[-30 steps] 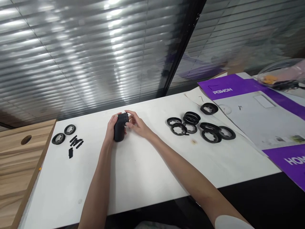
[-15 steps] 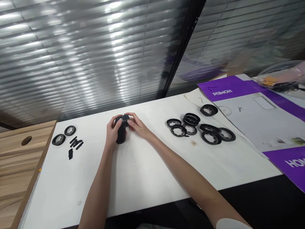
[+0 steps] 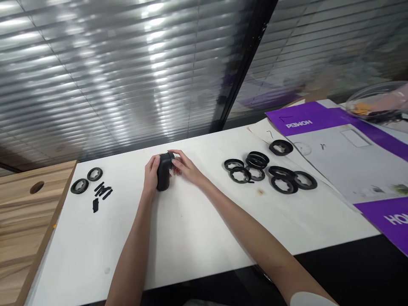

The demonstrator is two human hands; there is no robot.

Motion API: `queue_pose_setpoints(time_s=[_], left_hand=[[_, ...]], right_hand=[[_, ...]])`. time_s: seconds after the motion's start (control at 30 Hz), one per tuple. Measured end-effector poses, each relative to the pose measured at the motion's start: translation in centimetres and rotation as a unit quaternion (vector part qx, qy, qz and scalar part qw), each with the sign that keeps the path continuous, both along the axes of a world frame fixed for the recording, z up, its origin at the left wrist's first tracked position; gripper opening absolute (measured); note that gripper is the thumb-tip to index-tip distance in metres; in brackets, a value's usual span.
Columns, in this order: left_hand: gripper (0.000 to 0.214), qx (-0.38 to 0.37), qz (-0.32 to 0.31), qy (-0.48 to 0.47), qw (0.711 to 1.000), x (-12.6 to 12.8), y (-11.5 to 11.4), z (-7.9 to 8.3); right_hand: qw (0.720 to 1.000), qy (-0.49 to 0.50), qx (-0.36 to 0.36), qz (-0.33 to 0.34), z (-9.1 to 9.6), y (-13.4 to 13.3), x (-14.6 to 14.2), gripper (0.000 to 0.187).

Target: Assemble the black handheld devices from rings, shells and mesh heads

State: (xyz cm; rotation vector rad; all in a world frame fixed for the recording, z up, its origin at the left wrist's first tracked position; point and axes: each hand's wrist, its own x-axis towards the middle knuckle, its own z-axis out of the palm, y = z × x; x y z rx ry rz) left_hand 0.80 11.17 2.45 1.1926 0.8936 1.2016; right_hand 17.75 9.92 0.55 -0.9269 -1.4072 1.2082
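Black, probably plastic cylinder (image 3: 163, 178) between hands (image 3: 152, 170) (image 3: 187, 168)

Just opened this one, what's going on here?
A person is handling a black cylinder over a white table. The left hand grips its side, and the right hand reaches across to its top end. Black rings lie in a loose group to the right, with two more rings and small black strips to the left.
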Motion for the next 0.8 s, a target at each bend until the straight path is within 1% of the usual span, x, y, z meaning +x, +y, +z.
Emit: queue_pose_setpoints(time_s=[0.13,0.27,0.33,0.47,0.53,0.67,0.73,0.8], left_hand=[[0.061,-0.013,-0.009,-0.016,1.000,0.0,0.1,-0.2],[0.050,-0.019,-0.014,-0.037,0.999,-0.2,0.4,-0.4],[0.048,-0.025,-0.008,-0.039,0.999,-0.4,0.4,-0.5],[0.058,-0.052,0.007,-0.027,0.998,-0.4,0.6,-0.7],[0.067,-0.078,0.025,-0.036,0.996,-0.3,0.8,-0.7],[0.082,-0.130,0.105,-0.094,0.981,-0.2,1.5,-0.9],[0.082,-0.138,0.131,-0.130,0.973,-0.3,1.8,-0.9],[0.080,-0.140,0.138,-0.154,0.968,-0.4,2.0,-1.0]], right_hand=[[1.000,0.018,-0.002,-0.002,-0.1,0.1,0.0,0.058],[0.998,0.049,-0.023,-0.019,-0.2,0.4,0.0,0.062],[0.997,0.060,-0.037,-0.036,-0.2,0.5,0.1,0.063],[0.995,0.058,-0.047,-0.060,-0.3,0.8,0.2,0.061],[0.996,0.039,-0.036,-0.070,-0.3,0.8,0.2,0.061],[0.995,-0.040,-0.007,-0.095,-0.2,0.5,-0.2,0.057],[0.989,-0.097,0.011,-0.114,0.0,0.2,-0.5,0.056],[0.979,-0.152,0.022,-0.135,0.3,-0.1,-0.7,0.052]])
